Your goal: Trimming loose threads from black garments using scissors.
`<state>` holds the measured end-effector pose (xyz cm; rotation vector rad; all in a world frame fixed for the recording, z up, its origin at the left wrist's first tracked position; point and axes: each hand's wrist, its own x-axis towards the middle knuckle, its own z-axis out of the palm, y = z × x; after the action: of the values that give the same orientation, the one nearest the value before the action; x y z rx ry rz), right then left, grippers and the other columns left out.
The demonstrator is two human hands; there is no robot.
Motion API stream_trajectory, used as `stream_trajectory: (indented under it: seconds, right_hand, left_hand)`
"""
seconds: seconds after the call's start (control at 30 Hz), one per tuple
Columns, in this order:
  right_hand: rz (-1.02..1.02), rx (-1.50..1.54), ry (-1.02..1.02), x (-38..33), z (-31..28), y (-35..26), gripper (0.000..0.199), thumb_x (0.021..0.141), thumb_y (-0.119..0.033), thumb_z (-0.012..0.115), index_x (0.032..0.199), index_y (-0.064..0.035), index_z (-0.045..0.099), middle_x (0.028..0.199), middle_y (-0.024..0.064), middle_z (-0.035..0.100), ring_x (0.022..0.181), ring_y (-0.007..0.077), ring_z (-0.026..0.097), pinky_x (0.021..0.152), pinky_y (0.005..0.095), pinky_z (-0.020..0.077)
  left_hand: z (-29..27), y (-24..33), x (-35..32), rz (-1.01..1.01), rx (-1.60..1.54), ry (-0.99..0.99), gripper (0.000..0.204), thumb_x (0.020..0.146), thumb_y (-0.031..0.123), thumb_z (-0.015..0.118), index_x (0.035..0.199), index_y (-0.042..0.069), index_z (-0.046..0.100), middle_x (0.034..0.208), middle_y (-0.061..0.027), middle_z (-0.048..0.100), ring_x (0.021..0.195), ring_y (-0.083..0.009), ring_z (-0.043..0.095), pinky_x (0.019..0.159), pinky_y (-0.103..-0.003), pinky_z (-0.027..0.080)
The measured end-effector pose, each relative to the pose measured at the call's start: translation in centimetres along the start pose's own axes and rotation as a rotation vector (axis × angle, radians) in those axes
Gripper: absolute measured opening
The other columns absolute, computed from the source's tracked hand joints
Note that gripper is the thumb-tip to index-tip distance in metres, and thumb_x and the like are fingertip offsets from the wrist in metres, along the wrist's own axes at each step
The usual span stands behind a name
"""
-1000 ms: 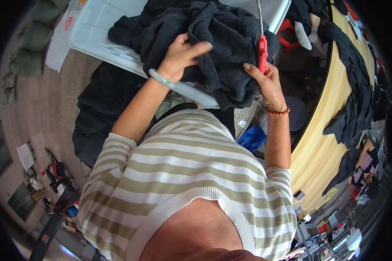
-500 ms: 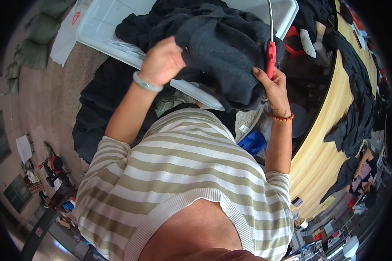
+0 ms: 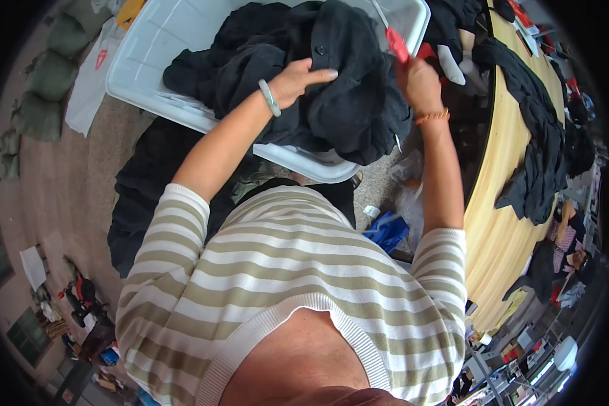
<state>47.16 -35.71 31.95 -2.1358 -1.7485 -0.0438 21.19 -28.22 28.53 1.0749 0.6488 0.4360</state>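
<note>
A heap of dark, nearly black garments [image 3: 264, 61] fills a pale plastic tub [image 3: 157, 108] in front of me. On the upper garment a round dark button shows. My left hand [image 3: 295, 82], with a pale bangle at its wrist, rests on this cloth with thumb and a finger stretched out apart. At the tub's right side my right hand [image 3: 421, 84] is closed round a red-handled tool [image 3: 396, 44] with a thin metal shaft, which points up and to the left. The tool's far end runs out of view. Part of the cloth hangs over the tub's near rim.
More dark cloth [image 3: 139, 203] lies on the floor left of the tub. A wooden table [image 3: 497, 230] bearing dark garments [image 3: 531, 128] stands at right. A blue bag [image 3: 388, 231] lies below the tub. Another person [image 3: 567, 247] is at the far right.
My left hand has moved right and down onto the cloth, its fingers now extended. My right hand has risen, and the tool has tilted left. More of the tub shows at the top.
</note>
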Motion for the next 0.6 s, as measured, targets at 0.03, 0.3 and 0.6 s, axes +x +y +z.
stream_trajectory:
  seconds: [0.03, 0.3, 0.6]
  right_hand:
    - [-0.016, -0.008, -0.041, -1.9, -0.3, -0.4, 0.031, 0.091, -0.032, 0.055, 0.089, -0.0015, 0.059, 0.074, 0.0245, 0.063, 0.076, 0.0409, 0.064, 0.067, 0.0501, 0.0512]
    - [0.283, 0.173, -0.132, -12.0, -6.9, -2.2, 0.029, 0.088, -0.017, 0.06, 0.111, -0.0065, 0.045, 0.086, 0.0224, 0.061, 0.081, 0.0438, 0.062, 0.065, 0.049, 0.0491]
    - [0.081, 0.091, -0.433, -13.0, -9.6, -7.2, 0.024, 0.085, -0.014, 0.061, 0.103, -0.0039, 0.049, 0.072, 0.0224, 0.062, 0.07, 0.0419, 0.061, 0.063, 0.0486, 0.0488]
  left_hand:
    - [0.0, -0.9, -0.3, 0.015, 0.078, 0.019, 0.037, 0.089, 0.018, 0.065, 0.121, 0.002, 0.057, 0.115, -0.0059, 0.063, 0.103, -0.0161, 0.062, 0.092, -0.029, 0.049]
    - [2.7, -1.4, -2.4, -0.143, -0.317, -0.033, 0.035, 0.09, 0.012, 0.063, 0.12, -0.005, 0.056, 0.115, -0.0108, 0.063, 0.105, -0.0186, 0.061, 0.097, -0.031, 0.048]
    - [4.6, -5.5, -1.2, -0.199, -0.389, -0.05, 0.032, 0.091, 0.007, 0.06, 0.123, 0.002, 0.055, 0.117, -0.0087, 0.063, 0.106, -0.0207, 0.062, 0.092, -0.037, 0.051]
